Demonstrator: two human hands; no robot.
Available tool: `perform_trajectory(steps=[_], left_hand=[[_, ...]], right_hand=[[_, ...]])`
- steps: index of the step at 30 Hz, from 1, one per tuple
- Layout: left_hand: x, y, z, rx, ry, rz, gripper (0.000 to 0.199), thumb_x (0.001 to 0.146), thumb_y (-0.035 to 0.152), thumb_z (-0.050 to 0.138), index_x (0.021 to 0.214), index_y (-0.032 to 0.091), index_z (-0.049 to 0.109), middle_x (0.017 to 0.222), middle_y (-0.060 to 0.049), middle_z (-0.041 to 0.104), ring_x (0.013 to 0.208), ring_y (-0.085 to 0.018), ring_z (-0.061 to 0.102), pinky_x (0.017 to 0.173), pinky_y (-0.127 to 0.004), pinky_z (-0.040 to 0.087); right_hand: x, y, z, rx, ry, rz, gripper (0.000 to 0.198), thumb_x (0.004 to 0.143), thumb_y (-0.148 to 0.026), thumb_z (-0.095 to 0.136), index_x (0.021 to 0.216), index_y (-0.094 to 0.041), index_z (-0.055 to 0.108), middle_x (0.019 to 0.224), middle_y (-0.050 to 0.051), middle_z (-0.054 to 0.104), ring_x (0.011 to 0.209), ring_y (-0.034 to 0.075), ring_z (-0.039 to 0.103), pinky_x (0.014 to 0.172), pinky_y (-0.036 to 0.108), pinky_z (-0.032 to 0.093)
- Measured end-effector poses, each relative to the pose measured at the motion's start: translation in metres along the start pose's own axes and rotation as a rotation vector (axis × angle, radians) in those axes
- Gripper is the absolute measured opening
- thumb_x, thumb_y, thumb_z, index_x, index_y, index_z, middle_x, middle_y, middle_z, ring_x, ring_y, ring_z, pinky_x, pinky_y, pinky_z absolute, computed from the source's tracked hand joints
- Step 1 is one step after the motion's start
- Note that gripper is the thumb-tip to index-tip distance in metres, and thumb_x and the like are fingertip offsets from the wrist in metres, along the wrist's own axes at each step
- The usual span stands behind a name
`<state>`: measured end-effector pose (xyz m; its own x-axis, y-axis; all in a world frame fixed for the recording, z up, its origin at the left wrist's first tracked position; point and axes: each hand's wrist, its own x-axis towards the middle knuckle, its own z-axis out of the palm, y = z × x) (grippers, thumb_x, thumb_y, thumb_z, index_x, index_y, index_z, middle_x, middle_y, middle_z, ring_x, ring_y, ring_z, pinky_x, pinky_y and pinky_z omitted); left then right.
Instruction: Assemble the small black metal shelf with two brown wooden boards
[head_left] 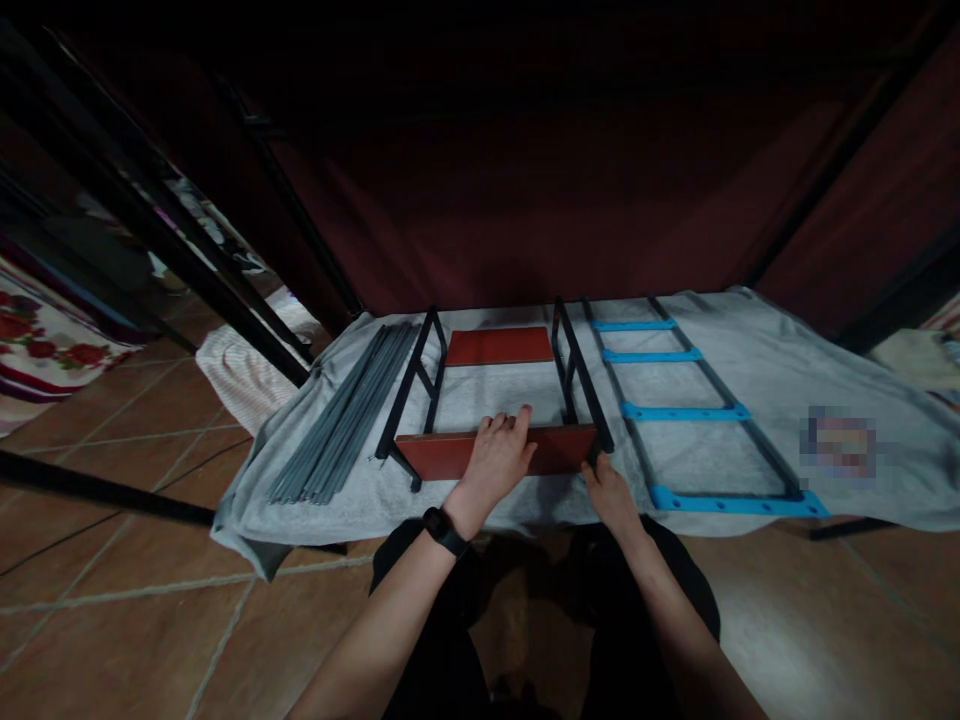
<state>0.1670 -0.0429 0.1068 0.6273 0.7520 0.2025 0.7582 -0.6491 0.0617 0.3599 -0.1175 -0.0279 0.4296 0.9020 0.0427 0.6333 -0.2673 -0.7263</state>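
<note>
A small black metal frame with two long sides (409, 385) lies on the grey cloth, with a reddish-brown board (427, 457) across its near end. My left hand (501, 455), wearing a black wristband, grips that board near its middle, fingers curved over the top edge. At the board's right end, by the frame's near corner, my right hand (611, 492) has its fingers pressed together; what is between them is hidden. A second reddish-brown board (499, 346) spans the far end of the frame.
Several grey metal tubes (345, 415) lie bundled to the left. On the right is a ladder-like piece of grey tubes with blue crossbars (686, 413). The grey cloth (780, 380) covers a low surface; dark poles (172, 260) slant at the left above a tiled floor (135, 590).
</note>
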Motion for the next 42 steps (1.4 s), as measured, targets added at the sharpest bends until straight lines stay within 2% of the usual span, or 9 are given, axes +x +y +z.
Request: perform_trajectory(steps=[3,6,10,13,22,27,31,38,42], left_hand=[[0.004,0.002,0.001,-0.007,-0.043,0.038,0.069,0.091,0.028,0.059,0.151,0.024,0.024,0.115,-0.01,0.064,0.107,-0.025,0.059,0.094,-0.038,0.038],[0.01,0.007,0.0,0.013,-0.08,0.12,0.076,0.092,0.022,0.056,0.155,0.028,0.014,0.112,-0.008,0.065,0.103,-0.023,0.062,0.093,-0.036,0.039],[0.019,0.015,0.001,-0.001,-0.104,0.212,0.075,0.093,0.021,0.053,0.156,0.03,0.014,0.108,-0.007,0.066,0.103,-0.021,0.062,0.092,-0.033,0.041],[0.025,0.019,0.005,-0.027,-0.114,0.252,0.072,0.094,0.02,0.051,0.155,0.031,0.016,0.108,-0.006,0.066,0.103,-0.02,0.062,0.092,-0.032,0.043],[0.035,0.034,0.005,-0.022,-0.161,0.265,0.07,0.095,0.026,0.05,0.155,0.036,0.017,0.113,-0.006,0.063,0.1,-0.021,0.063,0.088,-0.032,0.046],[0.046,0.05,0.007,0.009,-0.196,0.335,0.06,0.097,0.032,0.047,0.152,0.039,0.024,0.111,-0.007,0.062,0.094,-0.022,0.065,0.08,-0.031,0.047],[0.056,0.055,0.009,-0.019,-0.236,0.38,0.049,0.098,0.026,0.044,0.145,0.034,0.036,0.109,-0.006,0.064,0.093,-0.022,0.066,0.078,-0.031,0.048],[0.062,0.051,0.005,-0.09,-0.252,0.421,0.041,0.098,0.02,0.043,0.137,0.03,0.042,0.109,-0.005,0.067,0.095,-0.021,0.066,0.078,-0.03,0.047],[0.063,0.05,0.005,-0.114,-0.238,0.434,0.04,0.097,0.02,0.045,0.136,0.029,0.044,0.107,-0.004,0.068,0.097,-0.021,0.066,0.078,-0.029,0.047]], right_hand=[[0.0,-0.003,0.001,-0.039,-0.015,-0.014,0.035,0.097,-0.032,0.037,0.12,-0.012,0.054,0.106,0.017,0.07,0.101,0.026,0.068,0.088,0.038,0.049],[0.001,-0.007,0.001,-0.075,-0.021,-0.009,0.04,0.098,-0.033,0.035,0.127,-0.01,0.049,0.114,0.017,0.068,0.105,0.025,0.067,0.091,0.035,0.048],[0.001,-0.011,0.0,-0.121,-0.043,0.011,0.042,0.097,-0.032,0.036,0.128,-0.008,0.049,0.111,0.018,0.07,0.1,0.025,0.069,0.089,0.034,0.049],[0.001,-0.012,0.001,-0.154,-0.026,-0.002,0.043,0.095,-0.03,0.039,0.13,-0.006,0.048,0.114,0.02,0.068,0.104,0.026,0.067,0.093,0.035,0.048],[-0.002,-0.017,0.004,-0.106,0.023,-0.018,0.047,0.089,-0.022,0.047,0.133,-0.006,0.046,0.119,0.023,0.065,0.108,0.029,0.065,0.094,0.041,0.049],[-0.001,-0.016,-0.001,-0.026,0.027,-0.018,0.052,0.082,-0.008,0.044,0.134,-0.006,0.046,0.12,0.021,0.065,0.11,0.029,0.063,0.097,0.041,0.048],[0.005,-0.008,-0.003,0.084,0.003,-0.014,0.062,0.073,0.001,0.04,0.133,-0.009,0.052,0.123,0.016,0.065,0.114,0.026,0.062,0.102,0.037,0.045],[0.018,0.01,0.003,0.439,0.06,0.096,0.055,0.071,0.0,0.037,0.117,-0.011,0.065,0.122,0.009,0.067,0.119,0.019,0.058,0.108,0.033,0.041],[0.021,0.015,0.008,0.639,0.094,0.176,0.046,0.07,-0.004,0.04,0.104,-0.013,0.069,0.11,0.008,0.072,0.111,0.017,0.063,0.105,0.034,0.043]])
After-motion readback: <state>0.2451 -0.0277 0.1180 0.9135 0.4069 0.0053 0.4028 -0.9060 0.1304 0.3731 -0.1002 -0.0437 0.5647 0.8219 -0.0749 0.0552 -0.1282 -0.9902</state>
